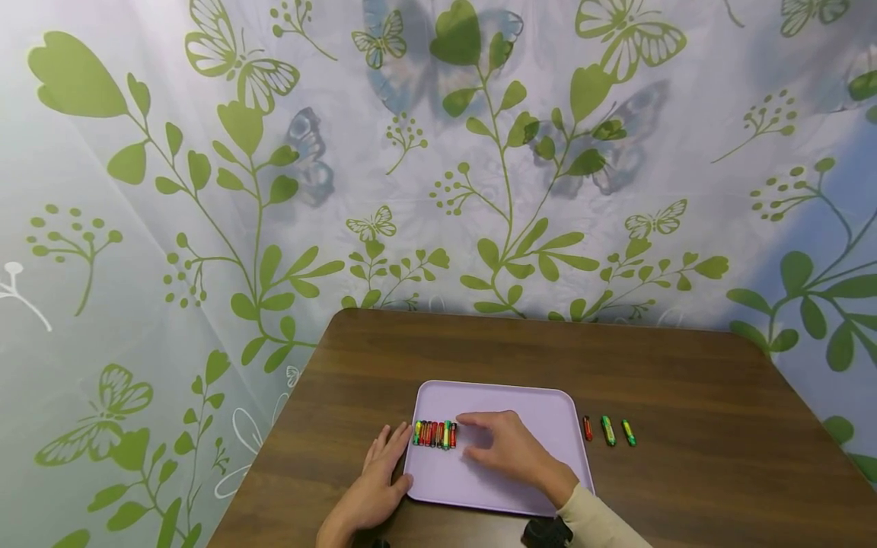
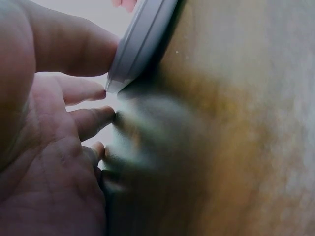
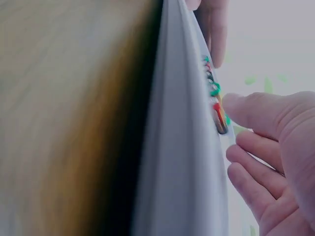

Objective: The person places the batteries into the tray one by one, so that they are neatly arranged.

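A row of several red, green and yellow batteries [image 1: 435,434] lies side by side at the left of a lilac tray [image 1: 534,411]. My right hand [image 1: 514,453] hovers over the tray just right of the row, thumb and fingers parted with nothing between them. In the right wrist view its thumb overlaps the batteries [image 3: 220,118] near the row's end. My left hand [image 1: 373,483] rests along the tray's left edge with extended fingers. Its thumb touches the tray rim [image 2: 142,44] in the left wrist view.
On the table [image 1: 699,472], right of the tray, lie a red battery [image 1: 588,428], a larger green battery [image 1: 608,431] and a small green battery [image 1: 629,432]. A patterned curtain [image 1: 411,175] hangs behind the table. A black object [image 1: 546,532] sits by the right sleeve.
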`<state>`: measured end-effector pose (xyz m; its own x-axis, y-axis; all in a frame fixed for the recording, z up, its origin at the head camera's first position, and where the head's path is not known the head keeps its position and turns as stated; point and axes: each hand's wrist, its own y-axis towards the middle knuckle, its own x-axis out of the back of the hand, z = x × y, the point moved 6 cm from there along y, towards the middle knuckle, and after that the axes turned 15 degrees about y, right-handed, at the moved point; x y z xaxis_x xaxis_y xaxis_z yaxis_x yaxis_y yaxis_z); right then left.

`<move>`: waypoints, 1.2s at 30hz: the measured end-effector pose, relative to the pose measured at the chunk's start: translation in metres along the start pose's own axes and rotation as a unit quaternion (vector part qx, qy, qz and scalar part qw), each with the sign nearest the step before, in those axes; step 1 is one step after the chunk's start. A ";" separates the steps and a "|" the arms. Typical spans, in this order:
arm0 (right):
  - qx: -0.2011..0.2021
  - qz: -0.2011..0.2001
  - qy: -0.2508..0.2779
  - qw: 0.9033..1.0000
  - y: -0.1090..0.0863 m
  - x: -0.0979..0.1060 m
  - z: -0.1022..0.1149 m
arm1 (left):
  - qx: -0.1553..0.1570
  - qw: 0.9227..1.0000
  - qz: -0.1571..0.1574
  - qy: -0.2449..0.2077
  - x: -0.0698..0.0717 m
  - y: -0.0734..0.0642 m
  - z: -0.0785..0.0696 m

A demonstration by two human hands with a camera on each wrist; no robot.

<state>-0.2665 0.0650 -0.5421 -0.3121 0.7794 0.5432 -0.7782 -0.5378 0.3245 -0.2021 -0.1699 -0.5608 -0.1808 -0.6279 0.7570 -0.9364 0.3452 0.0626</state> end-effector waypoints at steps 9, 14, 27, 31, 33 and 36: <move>-0.034 -0.006 0.059 0.998 -0.019 0.039 -0.006 | 0.018 1.000 0.012 0.005 0.002 0.000 0.000; -0.040 -0.014 0.061 0.997 -0.030 0.062 -0.016 | 0.023 1.000 0.016 0.007 0.002 -0.001 0.000; -0.031 -0.026 0.028 0.999 -0.071 0.128 -0.032 | 0.021 1.000 0.022 0.001 -0.001 -0.001 0.001; -0.051 -0.036 0.004 0.998 -0.087 0.148 -0.039 | 0.023 0.999 0.023 0.001 -0.001 -0.001 0.001; -0.064 -0.039 -0.004 0.997 -0.094 0.158 -0.042 | 0.023 0.999 0.024 0.002 -0.001 -0.001 0.001; -0.074 -0.044 -0.020 0.996 -0.104 0.172 -0.045 | 0.022 1.000 0.023 0.001 -0.001 0.000 0.002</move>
<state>-0.2635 0.2697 -0.5176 -0.2188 0.8068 0.5488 -0.8743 -0.4119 0.2569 -0.2021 -0.1705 -0.5628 -0.2226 -0.6106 0.7600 -0.9396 0.3422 -0.0002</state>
